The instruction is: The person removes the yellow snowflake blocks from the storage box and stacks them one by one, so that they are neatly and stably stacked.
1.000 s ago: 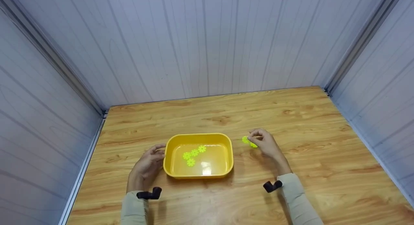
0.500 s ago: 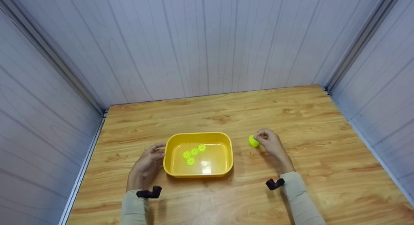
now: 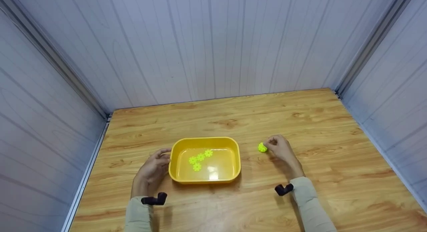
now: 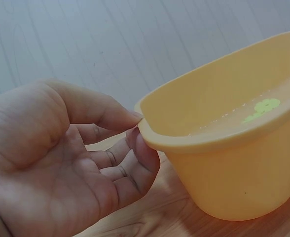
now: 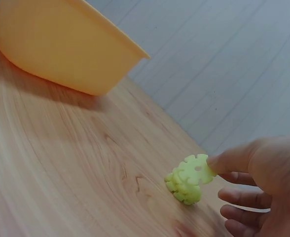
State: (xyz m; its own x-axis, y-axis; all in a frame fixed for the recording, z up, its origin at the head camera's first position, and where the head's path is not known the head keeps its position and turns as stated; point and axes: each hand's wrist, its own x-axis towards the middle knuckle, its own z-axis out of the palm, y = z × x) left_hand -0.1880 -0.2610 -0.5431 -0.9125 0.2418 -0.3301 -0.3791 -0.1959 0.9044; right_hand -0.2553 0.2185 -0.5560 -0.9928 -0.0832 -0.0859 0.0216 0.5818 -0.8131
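Note:
A yellow plastic basin [image 3: 227, 162] stands on the wooden table. Several neon-yellow flower-shaped discs [image 3: 200, 157] lie flat on its floor. At the basin's left end, my left hand [image 3: 150, 170] pinches the rim, thumb tip on the edge and fingers curled below it. To the right of the basin, my right hand [image 3: 282, 150] pinches a notched disc [image 5: 196, 169] between thumb and forefinger. That disc is tilted over a small pile of similar discs [image 5: 183, 190] on the table, overlapping it. The right hand's other fingers are loosely bent.
Pale panelled walls [image 3: 220, 45] enclose the wooden table [image 3: 213, 208] at the back and both sides. Black wrist-worn devices [image 3: 154, 199] sit at both sleeve cuffs. A strip of tabletop separates the basin from the disc pile.
My right hand has shifted slightly right, bringing its disc from left of the pile to over it. The left hand and basin have stayed put.

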